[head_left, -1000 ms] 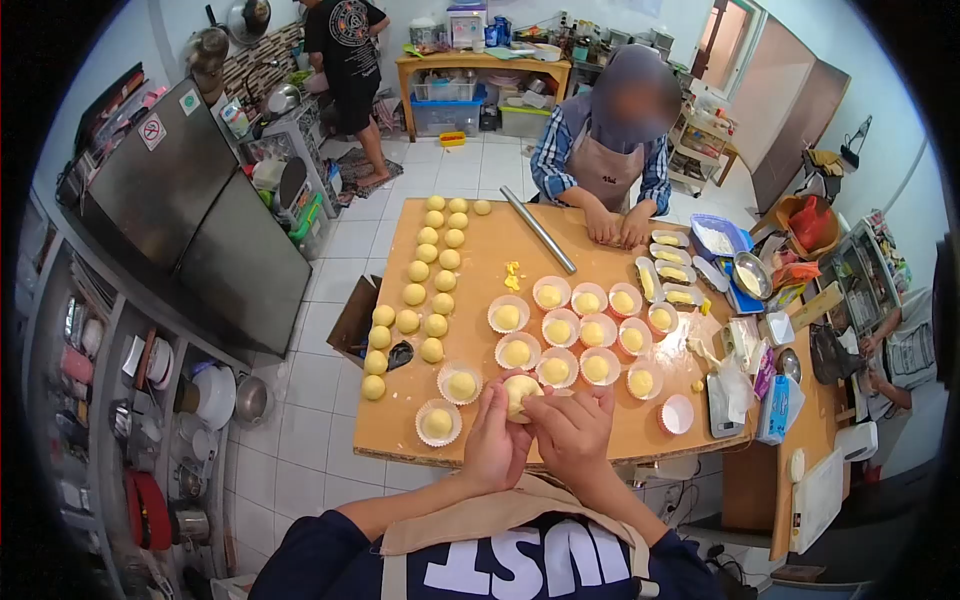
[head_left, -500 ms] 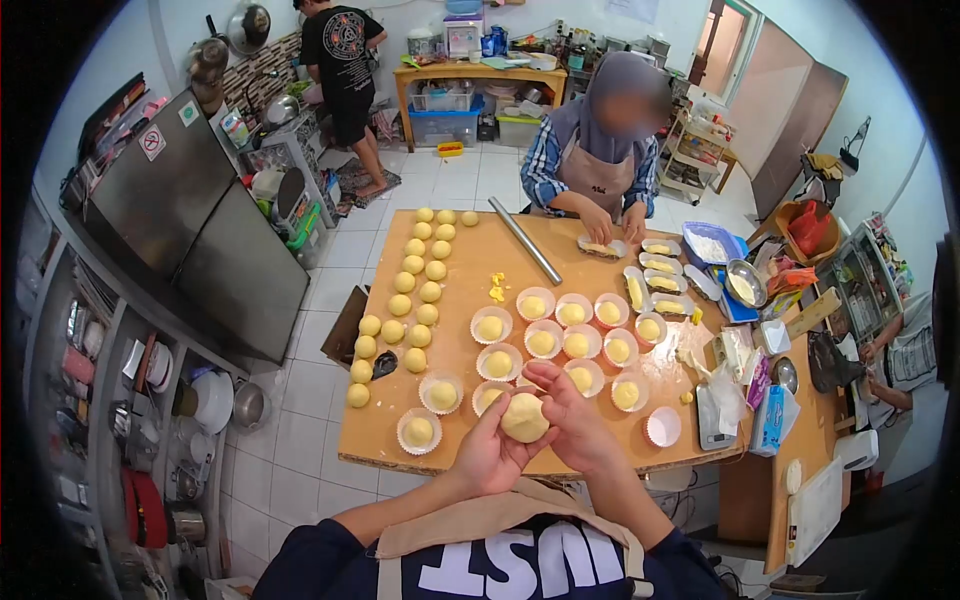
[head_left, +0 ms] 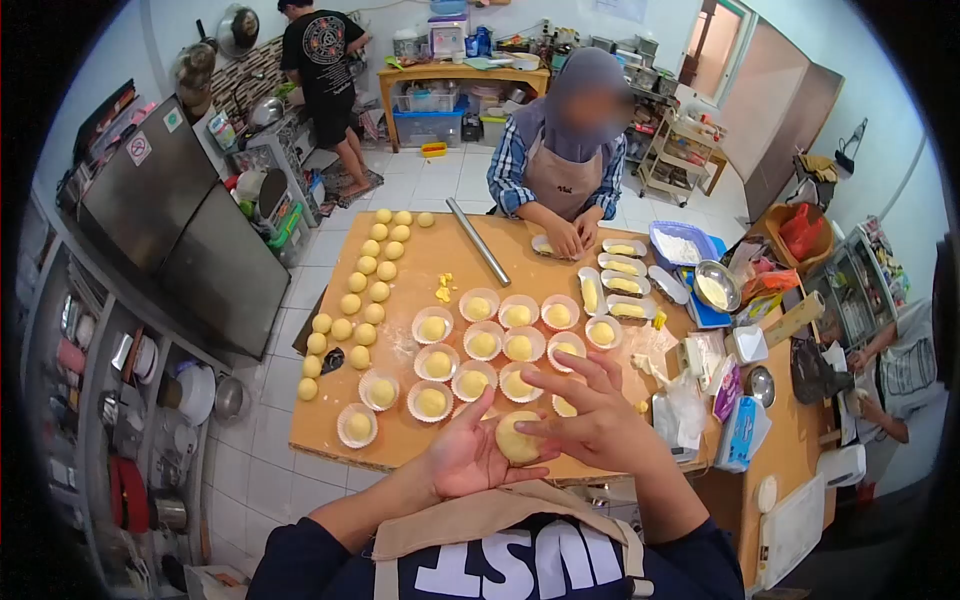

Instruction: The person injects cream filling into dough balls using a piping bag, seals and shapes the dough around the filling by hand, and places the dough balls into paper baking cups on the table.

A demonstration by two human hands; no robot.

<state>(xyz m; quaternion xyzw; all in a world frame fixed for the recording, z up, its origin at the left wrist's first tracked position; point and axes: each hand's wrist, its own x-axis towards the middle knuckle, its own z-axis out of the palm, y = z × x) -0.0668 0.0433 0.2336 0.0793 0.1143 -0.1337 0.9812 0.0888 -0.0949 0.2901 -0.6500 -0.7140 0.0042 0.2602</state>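
A pale yellow dough ball point(head_left: 518, 438) rests on the fingers of my left hand point(head_left: 462, 452), which is turned palm up just above the table's near edge. From the other side, my right hand point(head_left: 605, 415) touches the ball with a fingertip, its other fingers spread out over the table. Beyond my hands, several white paper cups point(head_left: 431, 403) hold round dough pieces; my right hand partly covers some of them. Two columns of dough balls point(head_left: 350, 305) line the left side of the wooden table point(head_left: 335, 425).
A metal rolling pin point(head_left: 478, 243) lies toward the back. Across the table, a co-worker point(head_left: 565, 160) handles a small oval tin beside other filled tins point(head_left: 625, 285). At right are a blue basin of flour point(head_left: 680, 243), a metal bowl point(head_left: 717, 286) and a blue packet point(head_left: 740, 432).
My right hand has opened out, its fingers spreading away from the dough ball, which now lies on my left fingers. The view has shifted, so the table appears further left.
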